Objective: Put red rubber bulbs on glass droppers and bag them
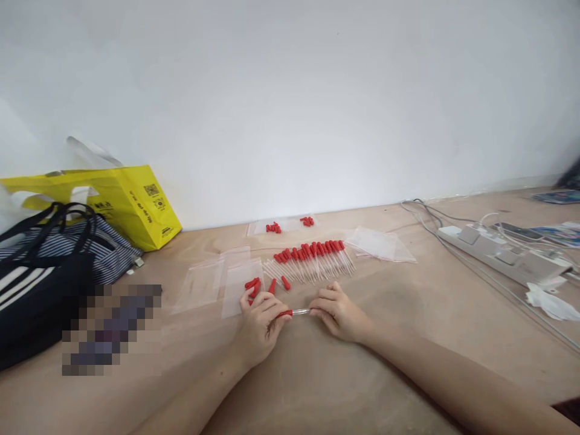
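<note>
Over the near middle of the table, my left hand [260, 323] pinches a red rubber bulb [284, 313]. My right hand [341, 315] grips the clear glass dropper tube [301, 312] by its other side. Bulb and tube meet in one line between the two hands; how deep the tube sits cannot be seen. Just beyond the left fingers lie loose red bulbs [285, 283], partly hidden by the hand. Farther back, a row of droppers [312, 260] with red bulbs fans out, bulbs toward the wall.
Clear plastic bags [199, 284] lie left of the droppers, with more bags [380, 243] to the right. Bagged red bulbs [273, 228] lie by the wall. A yellow bag [136, 205] and striped bag [113, 254] stand left; a power strip [502, 257] with cables lies right.
</note>
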